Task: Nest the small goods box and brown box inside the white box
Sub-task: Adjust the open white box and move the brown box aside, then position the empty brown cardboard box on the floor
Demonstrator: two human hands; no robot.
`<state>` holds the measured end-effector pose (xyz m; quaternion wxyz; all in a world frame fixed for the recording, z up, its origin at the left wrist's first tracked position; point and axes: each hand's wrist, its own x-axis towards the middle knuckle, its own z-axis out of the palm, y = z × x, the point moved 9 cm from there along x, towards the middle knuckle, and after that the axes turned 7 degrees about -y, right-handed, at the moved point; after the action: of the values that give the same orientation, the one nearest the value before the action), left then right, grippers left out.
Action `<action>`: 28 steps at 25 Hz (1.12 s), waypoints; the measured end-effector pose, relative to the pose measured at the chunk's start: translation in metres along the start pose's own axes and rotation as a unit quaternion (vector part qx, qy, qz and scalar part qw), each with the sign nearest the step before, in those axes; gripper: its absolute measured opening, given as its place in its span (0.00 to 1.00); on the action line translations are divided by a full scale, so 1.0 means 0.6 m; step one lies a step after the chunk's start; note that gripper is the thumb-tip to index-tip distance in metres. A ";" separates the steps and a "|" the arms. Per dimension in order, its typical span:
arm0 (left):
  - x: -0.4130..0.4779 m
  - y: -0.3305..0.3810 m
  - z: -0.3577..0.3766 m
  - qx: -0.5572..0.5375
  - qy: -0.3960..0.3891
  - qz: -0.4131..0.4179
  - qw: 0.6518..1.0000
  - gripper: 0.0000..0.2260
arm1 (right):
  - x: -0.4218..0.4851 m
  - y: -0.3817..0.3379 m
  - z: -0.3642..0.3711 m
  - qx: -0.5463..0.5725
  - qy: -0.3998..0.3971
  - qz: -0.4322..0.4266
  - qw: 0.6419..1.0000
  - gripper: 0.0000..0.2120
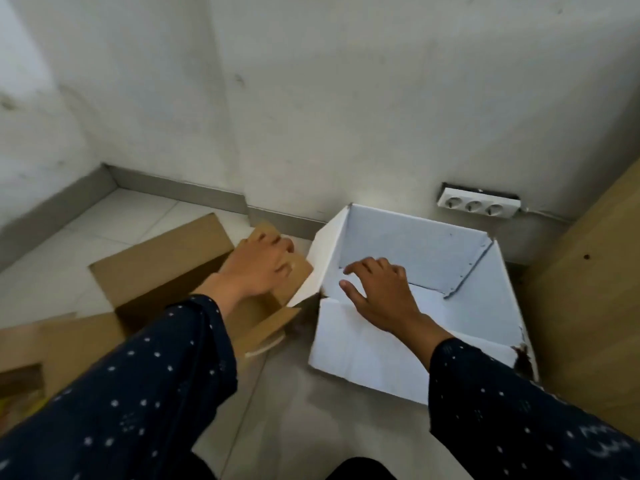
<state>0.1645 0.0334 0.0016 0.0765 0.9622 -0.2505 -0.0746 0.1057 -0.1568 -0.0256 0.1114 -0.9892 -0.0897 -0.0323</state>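
Left hand: our fingers curl over a flap of the brown box, centre-left of frame.
Right hand: spread loose, holding nothing, over the near flap.
White box: open on the floor, centre-right, just beside the brown one.

The single head-worn camera looks steeply down, close over the floor, toward the wall corner.

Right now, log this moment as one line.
left hand: gripping brown box flap | right hand: open, over white box near flap | white box: open, empty | nesting: not started
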 end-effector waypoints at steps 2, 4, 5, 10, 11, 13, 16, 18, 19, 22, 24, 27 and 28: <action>-0.046 -0.094 -0.012 0.007 -0.002 -0.037 0.999 0.16 | 0.055 -0.104 0.018 0.010 -0.020 -0.068 0.997 0.18; -0.099 -0.179 0.024 0.018 -0.059 -0.070 0.996 0.19 | 0.095 -0.201 0.080 0.029 -0.123 -0.121 0.985 0.20; -0.128 -0.218 0.063 0.021 -0.114 -0.091 0.989 0.23 | 0.105 -0.241 0.127 0.034 -0.207 -0.139 0.968 0.23; -0.311 -0.365 0.302 -0.031 -0.450 -0.193 0.871 0.53 | 0.082 -0.328 0.343 -0.145 -0.425 -0.221 0.866 0.39; -0.325 -0.385 0.331 -0.007 -0.450 -0.178 0.875 0.52 | 0.079 -0.334 0.380 -0.167 -0.420 -0.228 0.862 0.35; -0.316 -0.418 0.362 0.041 -0.379 -0.137 0.914 0.44 | 0.081 -0.341 0.434 -0.170 -0.393 -0.224 0.875 0.29; -0.266 -0.480 0.352 0.066 -0.278 -0.097 0.953 0.35 | 0.128 -0.358 0.456 -0.133 -0.321 -0.184 0.919 0.23; -0.221 -0.526 0.324 0.103 -0.222 -0.084 0.966 0.31 | 0.170 -0.372 0.454 -0.110 -0.285 -0.138 0.942 0.20; -0.199 -0.552 0.308 0.118 -0.188 -0.091 0.971 0.30 | 0.193 -0.382 0.457 -0.097 -0.273 -0.110 0.951 0.19; -0.154 -0.617 0.284 0.064 -0.147 -0.145 0.976 0.36 | 0.255 -0.417 0.465 -0.047 -0.251 -0.050 0.965 0.23; -0.140 -0.619 0.303 -0.015 -0.208 -0.147 0.967 0.43 | 0.279 -0.426 0.465 -0.013 -0.237 -0.035 0.971 0.28; -0.111 -0.598 0.317 -0.074 -0.173 -0.144 0.972 0.36 | 0.282 -0.410 0.467 -0.002 -0.229 -0.013 0.973 0.30; -0.100 -0.596 0.314 -0.066 -0.130 -0.151 0.978 0.31 | 0.278 -0.407 0.472 -0.006 -0.228 -0.004 0.974 0.28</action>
<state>0.2466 0.3508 -0.2420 0.0939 0.9638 -0.1051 -0.2263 0.2371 0.1699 -0.2350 0.0823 -0.9707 -0.1165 0.1933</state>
